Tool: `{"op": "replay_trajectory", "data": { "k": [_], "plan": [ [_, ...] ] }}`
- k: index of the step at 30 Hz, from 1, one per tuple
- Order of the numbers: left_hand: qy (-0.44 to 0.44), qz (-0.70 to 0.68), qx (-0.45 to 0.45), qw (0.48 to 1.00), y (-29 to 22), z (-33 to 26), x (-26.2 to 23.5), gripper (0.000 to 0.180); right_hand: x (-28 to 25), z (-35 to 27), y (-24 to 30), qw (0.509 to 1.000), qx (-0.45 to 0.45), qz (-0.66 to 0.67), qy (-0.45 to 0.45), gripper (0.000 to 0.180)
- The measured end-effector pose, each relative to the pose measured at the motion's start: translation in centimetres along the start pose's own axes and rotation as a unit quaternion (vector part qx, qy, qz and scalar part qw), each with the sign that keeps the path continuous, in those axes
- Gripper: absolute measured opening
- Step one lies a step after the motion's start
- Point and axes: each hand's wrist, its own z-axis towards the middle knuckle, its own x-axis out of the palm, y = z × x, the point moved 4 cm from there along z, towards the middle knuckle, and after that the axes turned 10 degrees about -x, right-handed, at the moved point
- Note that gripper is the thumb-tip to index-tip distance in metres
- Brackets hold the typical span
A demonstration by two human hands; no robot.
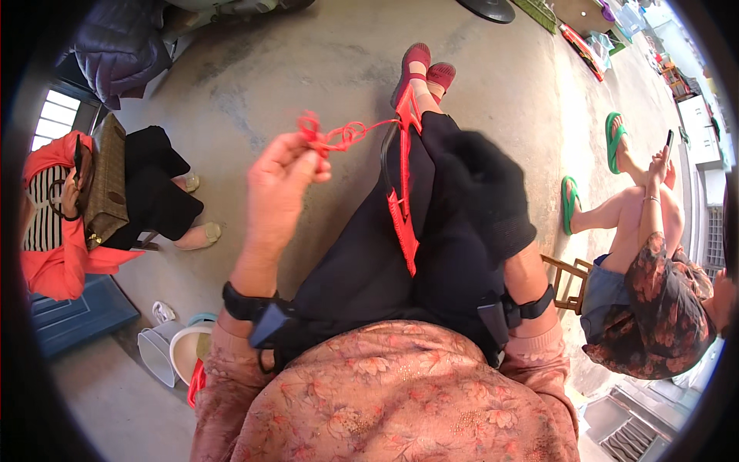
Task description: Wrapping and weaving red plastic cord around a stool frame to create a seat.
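Observation:
My left hand is raised over my lap and pinches a tangled red cord between thumb and fingertips. The cord runs right to a red woven strip that lies along my black trousers, from near my red shoes down between my thighs. My right hand wears a black glove and rests on my right thigh, just right of the strip. Against the black cloth, I cannot make out whether it grips anything. Both wrists carry black straps.
A seated person in a red jacket with a brown bag is at my left. Another person in green flip-flops sits on a wooden stool at my right, holding a phone. White tubs stand on the concrete floor by my left side.

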Motion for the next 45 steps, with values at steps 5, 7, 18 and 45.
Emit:
{"op": "replay_trajectory", "data": {
  "k": [5, 7, 18, 45],
  "plan": [
    [0.035, 0.376, 0.101, 0.920, 3.5, -0.6, 5.1, 0.014, 5.3, -2.1, -2.1, 0.970, 0.178, 0.077, 0.146, 0.023],
    [0.041, 0.328, 0.111, 0.937, 3.6, -0.7, 5.4, 0.013, 4.8, -1.8, -1.6, 0.978, 0.158, 0.117, 0.076, 0.022],
    [0.328, -0.320, -0.247, 0.854, 2.9, -5.6, 5.4, 0.038, -4.3, -14.0, 3.4, 0.745, 0.206, 0.629, 0.079, 0.035],
    [0.167, -0.142, -0.098, 0.971, 3.4, 0.1, 4.3, 0.033, 1.3, -1.3, -3.1, 0.943, 0.175, 0.270, -0.085, 0.015]
  ]
}}
